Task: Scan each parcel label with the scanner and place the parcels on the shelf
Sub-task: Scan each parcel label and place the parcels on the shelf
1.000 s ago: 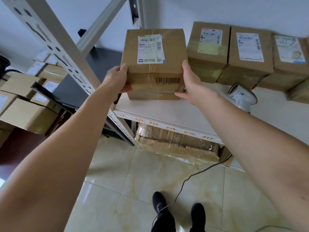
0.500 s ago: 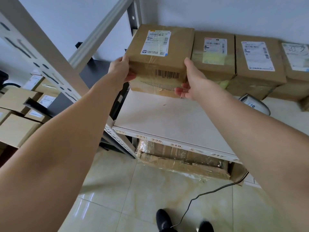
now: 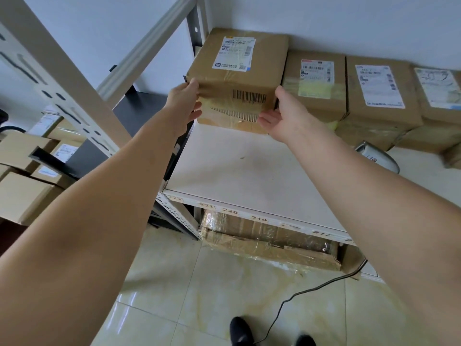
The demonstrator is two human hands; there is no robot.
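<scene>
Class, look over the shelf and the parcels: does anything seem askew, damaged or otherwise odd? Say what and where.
The package on the lower shelf looks battered: its cardboard is crumpled and its clear wrap hangs loose onto the floor. The scanner lies on the shelf board beside the parcel row, its cable trailing down to the floor. The held parcel looks sound.

A parcel storeroom: numbered metal shelf (image 3: 252, 217), labelled cardboard parcels (image 3: 379, 96) along the far wall, more boxes (image 3: 22, 193) stacked left.
</scene>
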